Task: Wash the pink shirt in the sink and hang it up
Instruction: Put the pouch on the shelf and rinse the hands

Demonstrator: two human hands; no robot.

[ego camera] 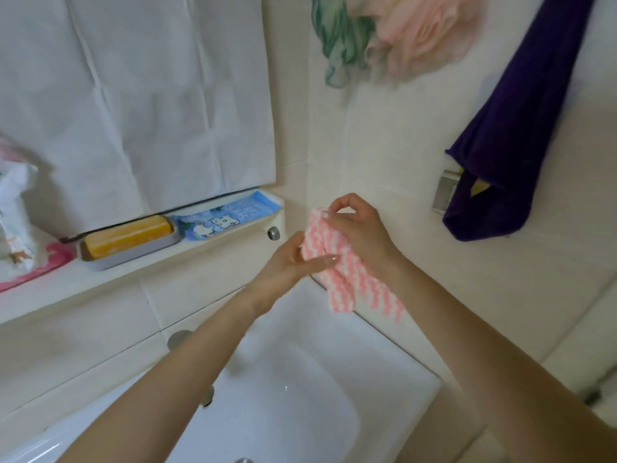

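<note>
A small pink-and-white patterned shirt hangs folded above the far right corner of the white sink. My right hand pinches its top edge with curled fingers. My left hand lies against the cloth's left side with fingers stretched across it and the thumb behind. The cloth's lower end dangles over the sink rim.
A shelf behind the sink carries a tray with an orange soap bar, a blue printed packet and a pink-and-white bag. A purple towel and pastel cloths hang on the tiled wall. A metal knob sits under the shelf.
</note>
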